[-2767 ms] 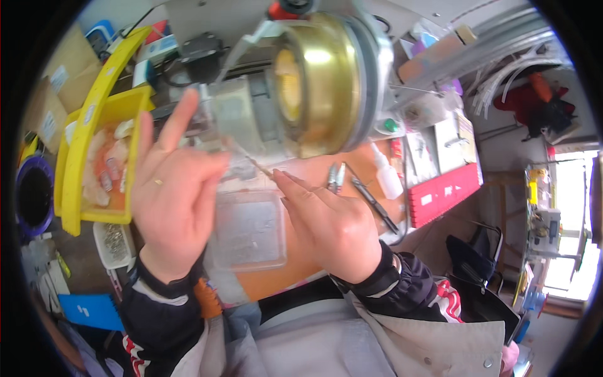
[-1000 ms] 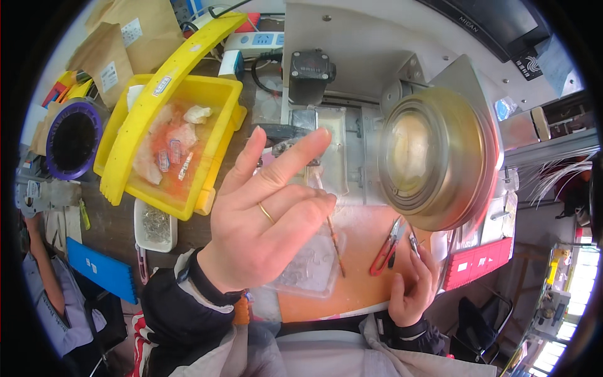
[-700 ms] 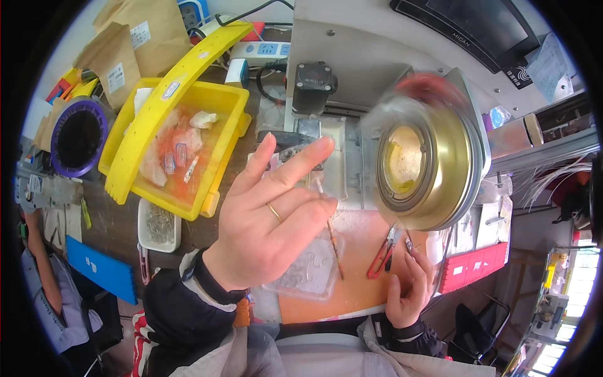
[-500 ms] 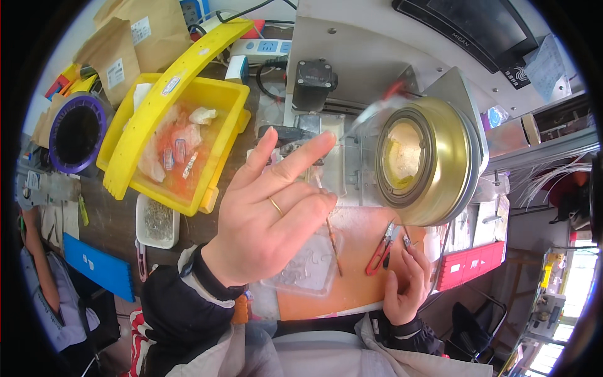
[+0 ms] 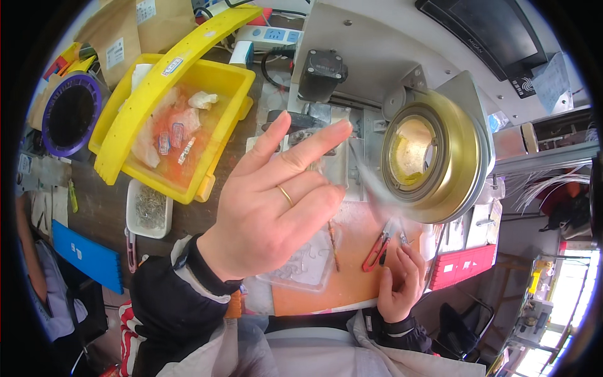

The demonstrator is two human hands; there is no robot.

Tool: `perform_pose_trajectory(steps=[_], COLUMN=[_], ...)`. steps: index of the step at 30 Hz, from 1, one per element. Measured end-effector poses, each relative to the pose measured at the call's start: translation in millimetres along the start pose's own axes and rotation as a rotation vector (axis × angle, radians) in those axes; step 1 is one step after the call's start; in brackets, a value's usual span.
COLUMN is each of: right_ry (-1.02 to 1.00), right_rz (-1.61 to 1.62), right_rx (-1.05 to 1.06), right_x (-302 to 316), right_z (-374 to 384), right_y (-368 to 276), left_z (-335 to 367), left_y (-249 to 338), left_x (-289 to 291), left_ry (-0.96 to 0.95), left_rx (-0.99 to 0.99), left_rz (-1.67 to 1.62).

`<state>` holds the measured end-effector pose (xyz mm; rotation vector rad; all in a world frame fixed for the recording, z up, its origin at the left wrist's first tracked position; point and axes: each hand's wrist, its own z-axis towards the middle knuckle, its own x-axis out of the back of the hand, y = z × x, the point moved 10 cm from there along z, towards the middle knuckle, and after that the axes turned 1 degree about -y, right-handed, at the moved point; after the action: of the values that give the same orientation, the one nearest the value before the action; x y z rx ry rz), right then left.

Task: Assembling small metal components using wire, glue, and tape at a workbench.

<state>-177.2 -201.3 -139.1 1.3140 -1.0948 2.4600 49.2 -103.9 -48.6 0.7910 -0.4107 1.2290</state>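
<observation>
My left hand (image 5: 270, 207), a ring on one finger, is raised over the middle of the bench in front of the machine. Two of its fingers stretch out, while the others bend together at their tips; whatever they pinch is hidden from view. On the orange mat (image 5: 301, 300) at the right rests my right hand (image 5: 402, 283), its fingers loosely curved and the thumb apart. Its fingertips are next to a small metal-tipped tool (image 5: 404, 239) and red-handled snips (image 5: 378, 248). A gold-coloured round drum (image 5: 449, 157) faces my hands, with a blurred, moving part (image 5: 370, 182) beside it.
At the left stand a yellow bin (image 5: 217, 157) with plastic bags, a white tray (image 5: 132, 210) of small metal pieces and a purple-rimmed spool (image 5: 97, 119). A clear tray (image 5: 314, 284) lies below my left hand. Blue (image 5: 88, 254) and red (image 5: 465, 267) boxes flank the bench.
The view has shifted slightly, and both hands keep nearly the same pose. The blurred part beside the drum has swung from above to lower down.
</observation>
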Motion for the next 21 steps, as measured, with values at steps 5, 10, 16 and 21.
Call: perform_pose_trajectory(steps=[5,10,16,21], right_ry=[-0.037,-0.039,-0.041,-0.045], right_rz=[-0.039,-0.047,-0.051,-0.075], right_rx=[0.015,0.006,0.009,0.025], right_x=[-1.0,-1.7,-1.9,-1.8], right_z=[0.6,-0.4,-0.2,-0.1], right_y=[-2.8,-1.0,-2.8,-4.4], left_z=[1.8,2.1,2.1,1.7], left_y=[-0.3,-0.7,-0.3,-0.5], left_x=[0.6,-0.5,0.9,0.9], left_ry=[-0.005,0.006,0.011,-0.007], left_rx=[0.003,0.005,0.004,0.009], left_rz=[0.000,-0.016,0.000,0.009])
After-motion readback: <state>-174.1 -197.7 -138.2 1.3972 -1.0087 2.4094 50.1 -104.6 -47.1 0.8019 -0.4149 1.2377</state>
